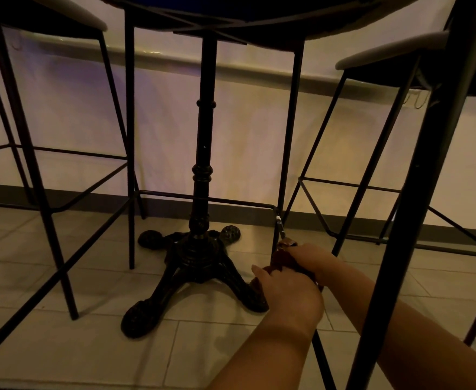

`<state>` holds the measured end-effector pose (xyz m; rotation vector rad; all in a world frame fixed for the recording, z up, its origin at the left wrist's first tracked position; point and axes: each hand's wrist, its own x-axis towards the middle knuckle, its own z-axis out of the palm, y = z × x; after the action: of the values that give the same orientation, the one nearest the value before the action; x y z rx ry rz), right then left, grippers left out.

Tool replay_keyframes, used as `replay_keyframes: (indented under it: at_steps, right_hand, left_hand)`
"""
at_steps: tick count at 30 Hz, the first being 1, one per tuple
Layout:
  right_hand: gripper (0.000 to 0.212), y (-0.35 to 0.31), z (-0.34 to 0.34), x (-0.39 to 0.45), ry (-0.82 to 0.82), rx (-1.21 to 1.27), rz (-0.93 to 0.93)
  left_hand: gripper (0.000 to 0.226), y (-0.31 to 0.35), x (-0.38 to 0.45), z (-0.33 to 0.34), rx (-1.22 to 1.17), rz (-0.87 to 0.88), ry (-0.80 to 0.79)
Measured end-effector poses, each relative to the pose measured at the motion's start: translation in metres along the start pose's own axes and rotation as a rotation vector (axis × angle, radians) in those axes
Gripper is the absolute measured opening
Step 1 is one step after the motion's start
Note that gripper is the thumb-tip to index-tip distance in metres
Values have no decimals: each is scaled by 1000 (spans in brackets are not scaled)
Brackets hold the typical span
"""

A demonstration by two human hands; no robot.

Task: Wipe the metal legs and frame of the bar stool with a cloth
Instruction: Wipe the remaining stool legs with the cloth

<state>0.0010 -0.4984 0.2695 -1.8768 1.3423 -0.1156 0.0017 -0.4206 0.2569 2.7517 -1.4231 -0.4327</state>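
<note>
Wiping low on the stool leg (275, 235): both hands, left hand (287, 294) and right hand (314, 258), fingers curled pinching the dark red cloth (280, 258), should wrap it fully round the tube.

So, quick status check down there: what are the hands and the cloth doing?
Both hands, left and right, grip the cloth. Cloth sits low on a stool leg. Ornate table base stands close beside.

I note dim, warm light. Pale tiled floor (203, 347), dark skirting (62, 197) below a light wall (245, 122). A black cast-iron table pedestal (203, 164) stands ahead on four ornate feet.
</note>
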Motion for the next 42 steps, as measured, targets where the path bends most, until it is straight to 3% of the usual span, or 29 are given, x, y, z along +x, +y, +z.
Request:
replay_keyframes:
  at_steps: [4,8,10,13,16,20,25,32,37,42]
  right_hand:
    - [38,6,1,2,8,249,48]
    - [26,18,-2,-3,-90,310,-108]
    - [28,20,-5,-6,-119,213,-156]
    - [31,10,-6,-5,-84,-174,-175]
    - [36,-3,-4,-2,-38,-252,-145]
    - [40,-6,-3,13,-49,247,28]
    - [24,5,-1,20,-73,514,72]
    - [37,-7,1,26,-65,187,-40]
    - [50,-8,0,37,-75,301,24]
    - [36,1,-6,36,-64,369,-42]
  left_hand:
    - [56,2,2,-3,56,-4,-24]
    - [65,3,6,-8,130,1,-79]
    - [63,3,8,-10,158,17,-85]
    - [65,4,8,-4,126,17,-23]
    - [75,3,8,0,89,-16,19]
    - [79,2,12,2,89,-34,20]
    - [81,2,18,1,117,-40,-6]
    - [81,0,23,0,170,3,17]
    - [88,-3,33,6,91,-31,34]
    - [89,-1,41,7,127,-22,48]
